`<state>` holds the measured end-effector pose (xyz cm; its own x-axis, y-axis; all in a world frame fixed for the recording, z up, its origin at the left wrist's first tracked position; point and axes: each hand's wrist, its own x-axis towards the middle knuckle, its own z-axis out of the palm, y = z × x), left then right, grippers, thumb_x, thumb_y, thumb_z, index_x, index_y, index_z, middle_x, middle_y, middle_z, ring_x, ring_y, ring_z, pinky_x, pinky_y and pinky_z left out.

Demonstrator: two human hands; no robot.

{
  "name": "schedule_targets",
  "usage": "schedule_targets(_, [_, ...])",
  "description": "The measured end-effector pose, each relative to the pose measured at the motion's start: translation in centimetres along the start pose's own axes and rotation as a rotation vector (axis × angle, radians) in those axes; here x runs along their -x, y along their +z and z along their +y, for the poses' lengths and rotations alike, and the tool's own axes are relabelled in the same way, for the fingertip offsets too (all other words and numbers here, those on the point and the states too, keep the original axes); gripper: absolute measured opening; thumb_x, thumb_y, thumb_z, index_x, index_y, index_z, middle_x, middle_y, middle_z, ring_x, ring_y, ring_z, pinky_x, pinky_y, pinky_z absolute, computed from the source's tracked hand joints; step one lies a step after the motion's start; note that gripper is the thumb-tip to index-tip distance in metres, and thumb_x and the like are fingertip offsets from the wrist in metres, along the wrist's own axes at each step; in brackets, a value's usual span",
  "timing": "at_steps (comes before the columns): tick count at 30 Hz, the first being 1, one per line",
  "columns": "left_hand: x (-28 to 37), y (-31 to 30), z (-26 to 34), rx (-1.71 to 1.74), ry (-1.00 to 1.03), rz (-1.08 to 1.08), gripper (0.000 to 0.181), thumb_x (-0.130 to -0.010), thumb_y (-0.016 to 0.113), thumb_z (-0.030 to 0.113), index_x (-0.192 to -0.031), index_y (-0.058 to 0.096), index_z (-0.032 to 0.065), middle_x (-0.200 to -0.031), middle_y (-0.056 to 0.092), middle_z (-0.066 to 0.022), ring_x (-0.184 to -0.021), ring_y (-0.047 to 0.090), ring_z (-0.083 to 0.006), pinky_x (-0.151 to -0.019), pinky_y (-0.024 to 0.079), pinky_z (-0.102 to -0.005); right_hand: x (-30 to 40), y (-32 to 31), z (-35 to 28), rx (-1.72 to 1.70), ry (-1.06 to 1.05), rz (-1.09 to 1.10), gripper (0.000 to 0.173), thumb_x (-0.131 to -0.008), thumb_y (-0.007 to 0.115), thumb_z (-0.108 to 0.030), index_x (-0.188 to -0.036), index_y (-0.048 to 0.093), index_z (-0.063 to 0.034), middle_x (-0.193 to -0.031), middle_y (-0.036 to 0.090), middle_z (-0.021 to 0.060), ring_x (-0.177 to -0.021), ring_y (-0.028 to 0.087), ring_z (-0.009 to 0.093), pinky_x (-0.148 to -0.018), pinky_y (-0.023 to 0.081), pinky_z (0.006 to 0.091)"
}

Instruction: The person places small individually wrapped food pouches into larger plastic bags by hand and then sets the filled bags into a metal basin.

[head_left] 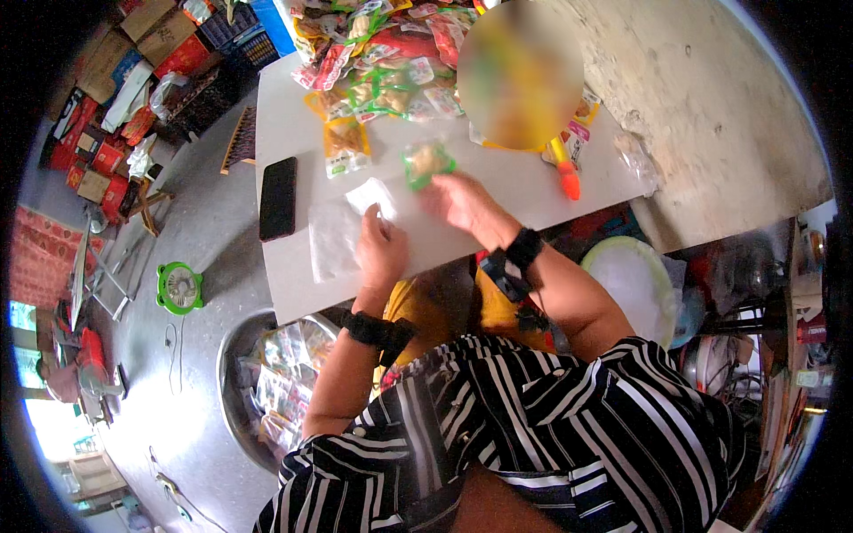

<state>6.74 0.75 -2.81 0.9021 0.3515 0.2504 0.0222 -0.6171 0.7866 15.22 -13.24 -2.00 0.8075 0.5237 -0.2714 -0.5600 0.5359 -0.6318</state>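
Observation:
Over the grey table (286,286), my left hand (382,250) grips the edge of a clear plastic bag (330,240) that lies flat near the front edge. My right hand (460,200) holds a small green-edged food packet (428,162) by its lower corner, just above the table and right of the bag; it is slightly blurred. A yellow-edged food packet (346,146) lies behind the bag. Farther back is a heap of sealed food packets (400,60) in red, green and yellow wrapping.
A black smartphone (278,198) lies at the table's left edge. An orange-tipped yellow object (568,176) is at the right, near crumpled clear plastic (636,160). A metal basin (230,393) with packets stands below on the left, and a green fan (180,288) on the floor.

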Motion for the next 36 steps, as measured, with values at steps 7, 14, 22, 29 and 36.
schedule_targets(7, [-0.2,0.4,-0.3,0.024,0.001,0.029,0.034,-0.073,0.044,0.011,-0.107,0.041,0.0041,-0.066,0.053,-0.0155,-0.061,0.052,-0.0308,-0.056,0.041,-0.0385,6.2,0.2,2.6,0.280,0.359,-0.234,0.018,-0.080,0.046,-0.016,-0.095,0.046,-0.0069,-0.080,0.054,0.0063,-0.076,0.054,0.019,-0.062,0.046,0.0308])
schedule_targets(14, [0.0,0.4,-0.1,0.033,-0.055,-0.009,0.035,-0.074,0.044,0.011,-0.108,0.040,0.0042,-0.067,0.053,-0.0162,-0.063,0.053,-0.0310,-0.059,0.041,-0.0380,2.3,-2.3,-2.0,1.341,-0.628,-0.064,0.025,-0.071,0.049,-0.008,-0.095,0.048,-0.0035,-0.089,0.054,0.0094,-0.082,0.053,0.022,-0.067,0.044,0.0322])
schedule_targets(22, [-0.1,0.4,-0.3,0.011,0.000,0.023,0.039,-0.071,0.047,0.013,-0.109,0.040,0.0039,-0.067,0.053,-0.0136,-0.064,0.053,-0.0275,-0.060,0.041,-0.0361,0.3,-1.3,-2.9,2.047,-0.937,-0.066,0.030,-0.062,0.047,-0.003,-0.092,0.051,-0.0025,-0.091,0.053,0.0138,-0.087,0.050,0.029,-0.070,0.043,0.0390])
schedule_targets(29, [-0.3,0.0,0.3,-0.030,-0.046,-0.071,0.041,-0.070,0.048,0.013,-0.109,0.040,0.0044,-0.066,0.053,-0.0128,-0.064,0.054,-0.0268,-0.059,0.042,-0.0359,0.0,-1.5,-3.2,2.122,-0.637,-0.056,0.020,-0.068,0.048,-0.011,-0.086,0.050,-0.0056,-0.097,0.051,0.0098,-0.096,0.044,0.026,-0.079,0.032,0.0417])
schedule_targets(36, [-0.4,0.3,0.8,-0.143,-0.030,-0.190,0.042,-0.067,0.047,0.012,-0.108,0.040,0.0061,-0.082,0.055,-0.0170,-0.078,0.052,-0.0331,-0.068,0.041,-0.0404,3.6,-0.4,-6.4,2.015,-0.509,-0.127,0.017,-0.071,0.043,-0.016,-0.077,0.051,-0.0027,-0.072,0.053,0.0181,-0.071,0.051,0.036,-0.061,0.040,0.0438])
